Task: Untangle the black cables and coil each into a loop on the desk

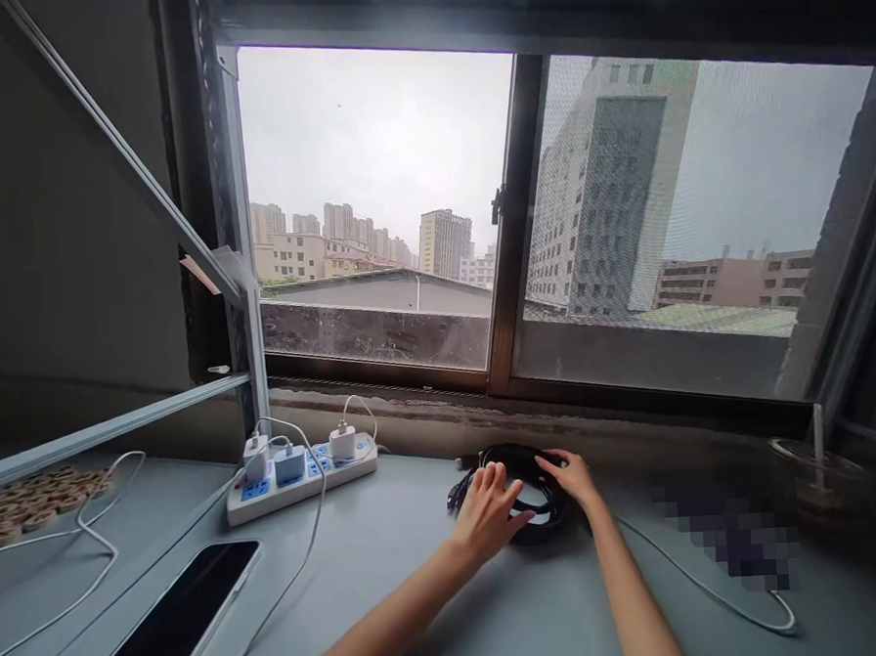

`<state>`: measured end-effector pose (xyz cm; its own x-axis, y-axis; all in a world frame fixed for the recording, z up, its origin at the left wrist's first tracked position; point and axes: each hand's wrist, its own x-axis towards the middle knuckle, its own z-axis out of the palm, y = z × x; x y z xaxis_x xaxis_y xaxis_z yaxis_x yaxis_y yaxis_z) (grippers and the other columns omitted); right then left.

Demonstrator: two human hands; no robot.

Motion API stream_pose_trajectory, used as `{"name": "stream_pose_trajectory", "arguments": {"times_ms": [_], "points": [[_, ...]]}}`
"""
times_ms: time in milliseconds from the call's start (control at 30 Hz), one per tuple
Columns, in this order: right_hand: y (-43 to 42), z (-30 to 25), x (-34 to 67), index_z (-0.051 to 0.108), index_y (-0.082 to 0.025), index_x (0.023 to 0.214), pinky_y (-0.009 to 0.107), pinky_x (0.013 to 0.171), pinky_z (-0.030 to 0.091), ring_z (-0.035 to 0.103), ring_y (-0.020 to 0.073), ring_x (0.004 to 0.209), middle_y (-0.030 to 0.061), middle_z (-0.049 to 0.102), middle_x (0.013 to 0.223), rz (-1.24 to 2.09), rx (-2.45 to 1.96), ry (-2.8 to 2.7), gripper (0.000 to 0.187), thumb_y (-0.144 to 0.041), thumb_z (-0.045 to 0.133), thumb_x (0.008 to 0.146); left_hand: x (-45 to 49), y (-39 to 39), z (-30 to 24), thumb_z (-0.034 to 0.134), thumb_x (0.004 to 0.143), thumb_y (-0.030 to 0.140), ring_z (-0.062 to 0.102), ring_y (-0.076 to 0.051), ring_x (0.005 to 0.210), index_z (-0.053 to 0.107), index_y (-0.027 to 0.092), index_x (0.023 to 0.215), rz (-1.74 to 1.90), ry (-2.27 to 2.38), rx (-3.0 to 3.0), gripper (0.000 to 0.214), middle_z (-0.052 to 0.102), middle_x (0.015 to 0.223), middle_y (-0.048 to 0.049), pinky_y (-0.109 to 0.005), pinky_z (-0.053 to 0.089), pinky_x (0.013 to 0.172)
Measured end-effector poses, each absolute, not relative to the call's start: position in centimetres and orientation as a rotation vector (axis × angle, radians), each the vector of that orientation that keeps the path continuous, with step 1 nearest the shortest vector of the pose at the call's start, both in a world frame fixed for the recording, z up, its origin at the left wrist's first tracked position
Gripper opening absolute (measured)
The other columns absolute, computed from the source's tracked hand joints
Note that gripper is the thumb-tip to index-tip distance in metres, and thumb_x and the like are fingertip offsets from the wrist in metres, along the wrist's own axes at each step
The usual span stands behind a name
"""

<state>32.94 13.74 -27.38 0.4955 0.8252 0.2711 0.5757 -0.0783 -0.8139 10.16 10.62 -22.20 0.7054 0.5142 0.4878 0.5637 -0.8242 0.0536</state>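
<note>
A coil of black cable [545, 529] lies on the table below the window, with plug ends at its left side. My left hand [486, 511] is over the coil's left part, its thumb and fingers apart. At the upper right of the coil, my right hand [572, 478] has its fingers round the cable loops. The hands hide part of the coil.
Left of the coil stands a white power strip [300, 490] with chargers and white cords. A phone [181, 616] lies nearer on the left. To the right are a white cable [705, 583], a pixelated dark patch and a clear cup with a straw [819, 460].
</note>
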Motion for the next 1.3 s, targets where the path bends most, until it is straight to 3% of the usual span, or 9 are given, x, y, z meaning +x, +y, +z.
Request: {"name": "stream_pose_trajectory", "arguments": {"times_ms": [133,333,667,967,1167,1300], "points": [[13.8,-27.6,32.4,0.063,-0.014,0.098,0.038,0.083,0.050,0.062,0.0166,0.090,0.0048,0.065,0.098,0.321,-1.822,-1.089,0.028,-0.039,0.057,0.086,10.2,10.9,-24.7,0.046,0.087,0.052,0.050,-0.021,0.100,0.058,0.022,0.106,-0.670,-0.644,-2.891,0.038,0.058,0.101,-0.0057,-0.035,0.039,0.091],[13.6,-27.6,32.3,0.063,-0.015,0.099,0.040,0.086,0.049,0.062,0.0173,0.093,0.0058,0.066,0.100,0.341,-1.798,-1.058,0.030,-0.041,0.057,0.086,10.2,11.3,-25.8,0.043,0.090,0.047,0.050,-0.018,0.100,0.058,0.023,0.105,-0.735,-0.703,-2.946,0.031,0.060,0.099,-0.0021,-0.035,0.033,0.096],[13.6,-28.9,32.9,0.060,-0.014,0.108,0.041,0.086,0.049,0.059,0.0187,0.099,0.0073,0.061,0.111,0.447,-1.583,-1.040,0.028,-0.034,0.056,0.088,10.2,11.1,-24.2,0.053,0.083,0.051,0.053,-0.019,0.091,0.060,0.020,0.085,-0.714,-0.846,-3.096,0.032,0.063,0.088,-0.0028,-0.036,0.030,0.092],[14.1,-29.2,33.2,0.059,-0.015,0.109,0.037,0.081,0.052,0.060,0.0178,0.095,0.0069,0.060,0.111,0.523,-1.466,-0.993,0.028,-0.033,0.056,0.088,10.6,10.5,-24.0,0.042,0.089,0.050,0.051,-0.018,0.092,0.061,0.020,0.087,-0.708,-0.828,-3.002,0.035,0.058,0.094,-0.0037,-0.034,0.032,0.093],[14.5,-29.5,33.3,0.058,-0.015,0.112,0.037,0.080,0.052,0.060,0.0178,0.095,0.0075,0.059,0.112,0.535,-1.398,-0.936,0.030,-0.033,0.056,0.088,10.3,10.5,-23.6,0.034,0.093,0.045,0.050,-0.017,0.101,0.060,0.025,0.104,-0.672,-0.768,-3.056,0.035,0.055,0.108,-0.0029,-0.036,0.029,0.099],[14.9,-29.8,32.9,0.057,-0.015,0.113,0.038,0.080,0.052,0.060,0.0176,0.095,0.0077,0.059,0.112,0.535,-1.349,-0.916,0.031,-0.033,0.055,0.088,10.4,10.1,-23.2,0.030,0.095,0.039,0.050,-0.017,0.103,0.061,0.025,0.103,-0.624,-0.841,-3.052,0.036,0.056,0.108,-0.0029,-0.037,0.027,0.101]]}}
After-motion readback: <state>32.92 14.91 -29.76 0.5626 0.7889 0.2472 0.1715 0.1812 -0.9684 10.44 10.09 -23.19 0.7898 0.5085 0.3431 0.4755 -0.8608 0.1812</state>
